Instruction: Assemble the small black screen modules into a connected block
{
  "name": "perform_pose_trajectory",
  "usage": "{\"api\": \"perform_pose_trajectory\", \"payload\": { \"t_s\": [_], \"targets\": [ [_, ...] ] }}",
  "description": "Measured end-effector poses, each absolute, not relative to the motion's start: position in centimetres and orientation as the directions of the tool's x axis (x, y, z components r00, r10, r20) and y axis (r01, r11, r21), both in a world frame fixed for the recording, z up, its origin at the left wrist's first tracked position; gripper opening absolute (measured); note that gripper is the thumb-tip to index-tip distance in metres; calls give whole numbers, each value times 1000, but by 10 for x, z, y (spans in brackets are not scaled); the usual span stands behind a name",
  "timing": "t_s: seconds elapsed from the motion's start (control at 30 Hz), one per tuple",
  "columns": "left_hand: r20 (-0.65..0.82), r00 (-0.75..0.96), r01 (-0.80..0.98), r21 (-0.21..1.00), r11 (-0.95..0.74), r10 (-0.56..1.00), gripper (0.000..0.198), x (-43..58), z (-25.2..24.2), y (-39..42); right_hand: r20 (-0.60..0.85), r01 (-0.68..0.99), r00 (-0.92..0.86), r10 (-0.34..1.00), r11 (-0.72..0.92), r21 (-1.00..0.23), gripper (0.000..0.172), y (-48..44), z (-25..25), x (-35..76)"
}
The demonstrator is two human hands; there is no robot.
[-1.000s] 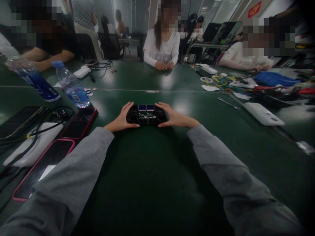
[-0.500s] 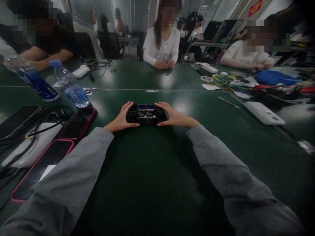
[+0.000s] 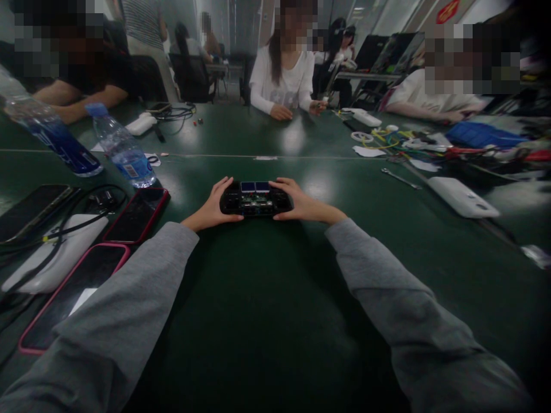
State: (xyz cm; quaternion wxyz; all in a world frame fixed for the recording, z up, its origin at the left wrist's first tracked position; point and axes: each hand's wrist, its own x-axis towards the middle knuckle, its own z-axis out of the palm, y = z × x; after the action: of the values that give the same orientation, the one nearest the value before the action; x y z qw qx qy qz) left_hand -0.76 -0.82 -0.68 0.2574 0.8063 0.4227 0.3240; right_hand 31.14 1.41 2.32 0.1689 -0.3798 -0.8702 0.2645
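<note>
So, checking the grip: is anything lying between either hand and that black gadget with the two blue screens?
Nothing visible. The left hand and right hand each clasp one end of the black gadget on the green table; phones and bottles lie off to its left.

A black handheld device (image 3: 255, 198) with two small blue screens and exposed circuitry is being gripped at its ends on the dark green table (image 3: 267, 298) by the left hand (image 3: 212, 207) and the right hand (image 3: 301, 205), with fingers being curled over its far edge and thumbs being pressed against its near edge. To the left, a red-cased phone (image 3: 138, 215), a pink-cased phone (image 3: 73, 292) and a white power bank (image 3: 55, 252) are being kept flat near a clear water bottle (image 3: 121, 148), while a wrench (image 3: 400, 180) is being left well apart on the right.
</note>
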Motion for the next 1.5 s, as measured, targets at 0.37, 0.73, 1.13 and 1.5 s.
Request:
{"api": "perform_pose_trajectory", "payload": {
  "t_s": [0.37,0.73,1.13,1.5],
  "targets": [
    [288,428,521,695,-495,856,112,-7,-7,-8,78,589,-639,766,552,-591,107,16,11,305],
    [284,426,525,695,-491,859,109,-7,-6,-8,98,561,-610,786,516,-648,108,13,5,301],
    [295,410,511,709,-485,863,108,-7,-8,-8,146,525,-594,791,519,-675,107,15,-3,300],
    [349,213,356,842,-405,913,88,-10,-28,1,230,387,-270,935,324,-863,70,22,2,310]
  ]
}}
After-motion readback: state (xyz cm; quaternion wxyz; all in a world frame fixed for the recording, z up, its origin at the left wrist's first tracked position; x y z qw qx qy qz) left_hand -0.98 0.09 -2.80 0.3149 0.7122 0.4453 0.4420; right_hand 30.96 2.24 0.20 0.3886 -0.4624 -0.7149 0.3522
